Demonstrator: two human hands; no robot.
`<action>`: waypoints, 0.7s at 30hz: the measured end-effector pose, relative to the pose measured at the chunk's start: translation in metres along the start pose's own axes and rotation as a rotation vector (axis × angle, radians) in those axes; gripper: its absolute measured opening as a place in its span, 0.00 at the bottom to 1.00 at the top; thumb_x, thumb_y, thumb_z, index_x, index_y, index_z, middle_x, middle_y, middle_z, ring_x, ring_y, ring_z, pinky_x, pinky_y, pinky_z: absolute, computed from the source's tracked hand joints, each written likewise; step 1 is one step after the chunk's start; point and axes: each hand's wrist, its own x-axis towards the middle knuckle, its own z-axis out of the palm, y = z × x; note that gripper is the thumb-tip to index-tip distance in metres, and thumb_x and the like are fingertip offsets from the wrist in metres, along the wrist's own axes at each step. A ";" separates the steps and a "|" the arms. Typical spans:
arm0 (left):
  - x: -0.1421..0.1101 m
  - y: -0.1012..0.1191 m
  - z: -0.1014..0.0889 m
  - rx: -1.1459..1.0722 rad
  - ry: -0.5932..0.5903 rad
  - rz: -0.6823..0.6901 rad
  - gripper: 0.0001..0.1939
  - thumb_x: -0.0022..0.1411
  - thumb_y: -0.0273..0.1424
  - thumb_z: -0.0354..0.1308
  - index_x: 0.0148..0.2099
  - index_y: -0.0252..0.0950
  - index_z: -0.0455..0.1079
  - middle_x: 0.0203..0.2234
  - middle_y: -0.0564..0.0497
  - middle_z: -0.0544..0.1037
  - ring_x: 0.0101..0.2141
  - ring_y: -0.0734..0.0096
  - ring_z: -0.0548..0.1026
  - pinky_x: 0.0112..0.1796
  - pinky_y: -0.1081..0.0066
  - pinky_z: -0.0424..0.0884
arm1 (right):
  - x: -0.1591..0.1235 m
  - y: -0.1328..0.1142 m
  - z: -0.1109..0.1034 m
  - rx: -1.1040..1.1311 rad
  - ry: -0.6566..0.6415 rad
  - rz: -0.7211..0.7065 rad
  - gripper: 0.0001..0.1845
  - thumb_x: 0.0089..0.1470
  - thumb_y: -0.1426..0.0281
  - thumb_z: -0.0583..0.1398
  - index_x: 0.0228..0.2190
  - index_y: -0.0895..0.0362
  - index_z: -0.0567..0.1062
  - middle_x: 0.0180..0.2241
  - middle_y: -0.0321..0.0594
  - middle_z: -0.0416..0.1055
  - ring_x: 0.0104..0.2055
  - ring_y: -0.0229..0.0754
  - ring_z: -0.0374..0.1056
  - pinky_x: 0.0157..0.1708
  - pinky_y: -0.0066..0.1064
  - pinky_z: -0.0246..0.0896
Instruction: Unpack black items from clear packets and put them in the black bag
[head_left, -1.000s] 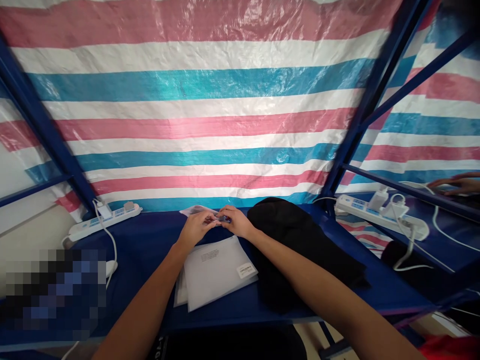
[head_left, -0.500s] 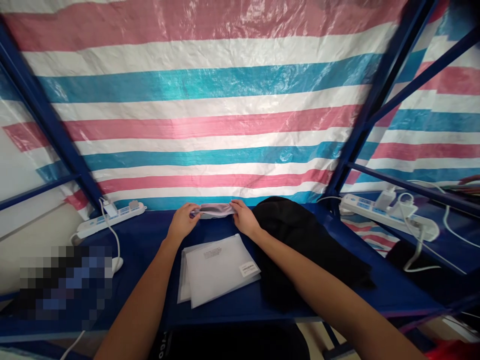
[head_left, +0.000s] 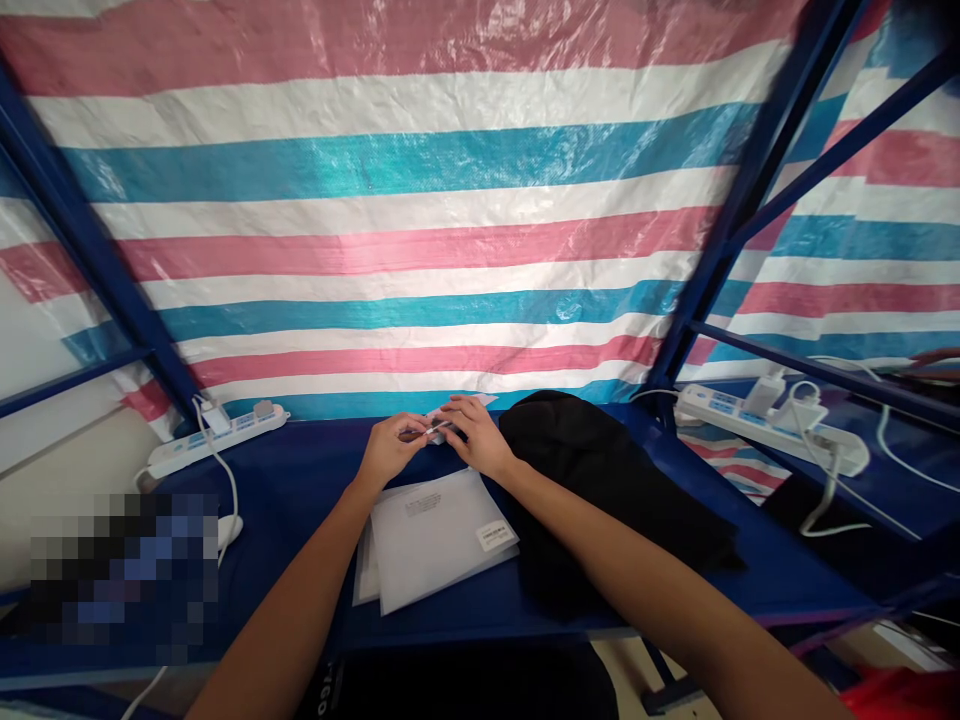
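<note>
A small pale, pinkish plastic bag is bunched between my two hands above the far part of the blue table. My left hand pinches its near left side. Close beside it, my right hand grips the bag with fingers bent over the top, covering much of it. A light pinkish corner pokes out behind the right fingers. Just below the hands lie overlapping frosted zip bags, the top one with small print and a white barcode label.
Black cloth lies in a heap right of the frosted bags. White power strips with plugs stand at left and right. Blue metal posts frame a striped plastic sheet behind the blue tabletop.
The bag was stretched flat between my hands; now it is bunched up. My hands have come together, the right moving left and the left moving right.
</note>
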 end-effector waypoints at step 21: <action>-0.175 0.121 -0.079 0.238 -0.678 -0.154 0.34 0.51 0.52 0.73 0.61 0.63 0.78 0.50 0.51 0.85 0.52 0.46 0.83 0.42 0.54 0.84 | -0.001 0.005 -0.003 0.043 -0.101 -0.118 0.10 0.73 0.68 0.57 0.44 0.53 0.78 0.44 0.47 0.77 0.50 0.52 0.73 0.55 0.49 0.69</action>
